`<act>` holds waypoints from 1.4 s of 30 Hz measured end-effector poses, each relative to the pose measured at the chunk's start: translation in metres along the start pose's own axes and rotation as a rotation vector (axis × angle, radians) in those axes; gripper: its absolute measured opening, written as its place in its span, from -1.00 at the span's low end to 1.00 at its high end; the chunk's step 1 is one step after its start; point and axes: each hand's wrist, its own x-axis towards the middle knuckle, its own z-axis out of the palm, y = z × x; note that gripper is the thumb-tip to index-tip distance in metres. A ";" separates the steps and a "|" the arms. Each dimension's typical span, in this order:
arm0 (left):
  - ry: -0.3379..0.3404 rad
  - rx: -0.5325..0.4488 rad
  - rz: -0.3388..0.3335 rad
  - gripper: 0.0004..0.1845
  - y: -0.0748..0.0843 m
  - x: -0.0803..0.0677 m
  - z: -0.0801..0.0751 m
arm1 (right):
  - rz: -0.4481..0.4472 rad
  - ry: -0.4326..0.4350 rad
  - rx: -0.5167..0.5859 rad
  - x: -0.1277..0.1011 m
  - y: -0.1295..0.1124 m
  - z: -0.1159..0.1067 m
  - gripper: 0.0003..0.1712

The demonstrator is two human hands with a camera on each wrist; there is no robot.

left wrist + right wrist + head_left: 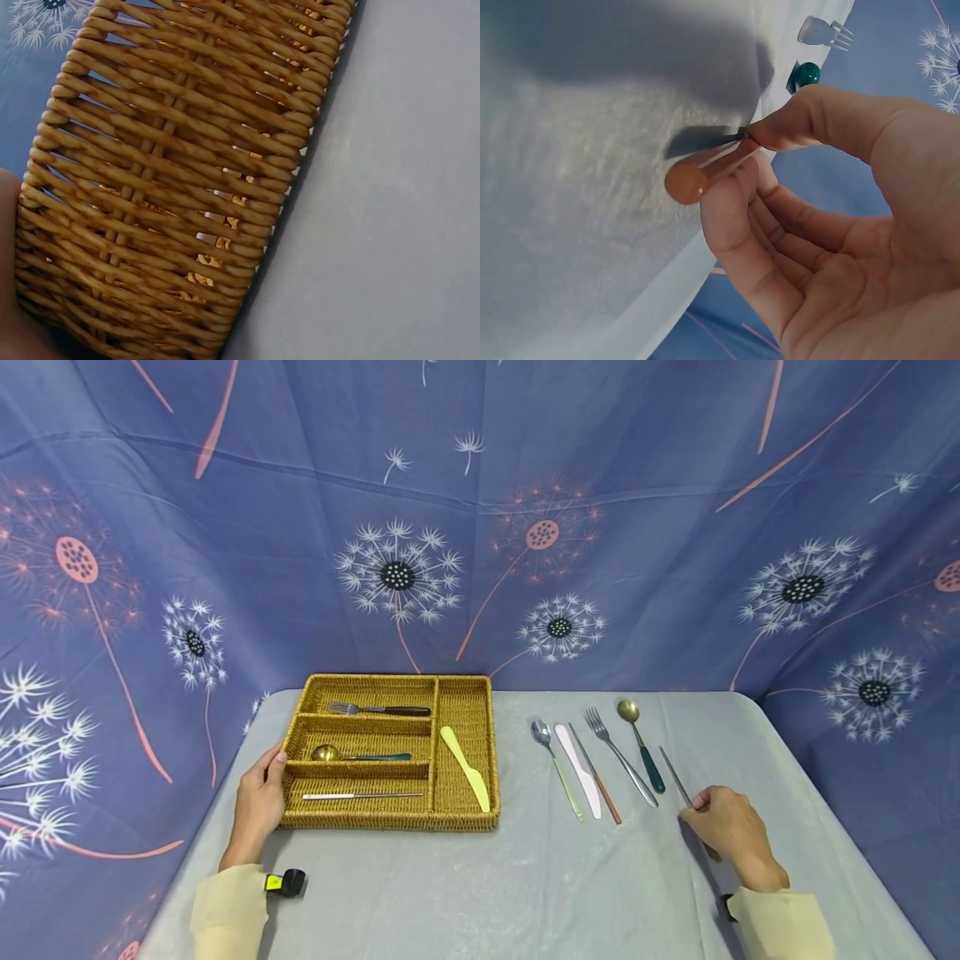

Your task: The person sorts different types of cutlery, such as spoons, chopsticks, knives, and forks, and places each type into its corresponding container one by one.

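So the right hand (pixel 729 827) has its grip pinched, thumb and fingers, on a thin silver metal stick with a reddish-brown end (pixel 675 774), over at the right of the grey cloth-covered tabletop (pixel 420 893). Can't really tell if the stick is touching the cloth. The left hand (pixel 258 797) has its grip on the left wall of a golden-brown woven rectangular tray (pixel 390 820), thumb up by the rim.

Tray's got four compartments: black-handled silver fork (pixel 408 711) in the back left one, gold round-bowled spoon with a dark green handle (pixel 325 753) in the middle left, slim silver stick with a whitish end (pixel 360 796) in the front left, and a yellow knife (pixel 467 768) in the long right one, tilted.

Between tray and right hand, left to right, there's a silver spoon with a light green handle (pixel 540 732), pale pink knife (pixel 577 768), another brown-ended silver stick (pixel 596 777), all-silver fork (pixel 621 757) and a second gold spoon, green-handled (pixel 628 710). Blue dandelion-print fabric (pixel 660 527) hangs behind.
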 end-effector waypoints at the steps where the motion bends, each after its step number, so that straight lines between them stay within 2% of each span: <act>1: 0.001 0.001 0.001 -0.36 0.000 0.000 0.000 | 0.001 -0.001 0.002 -0.001 0.001 0.000 -0.83; 15: -0.026 0.004 -0.013 -0.33 0.000 0.000 0.000 | 0.009 -0.013 0.020 -0.018 -0.011 -0.006 -0.86; 20: -0.018 -0.001 -0.017 -0.34 0.001 -0.001 -0.001 | -0.035 0.021 0.021 -0.022 -0.022 -0.009 -0.86; 33: -0.015 0.005 -0.013 -0.34 0.003 -0.001 -0.001 | -0.126 0.045 0.045 -0.030 -0.047 -0.005 -0.94; 42: -0.026 0.005 -0.015 -0.33 0.001 0.000 -0.001 | -0.241 0.042 0.091 -0.030 -0.073 0.000 -0.95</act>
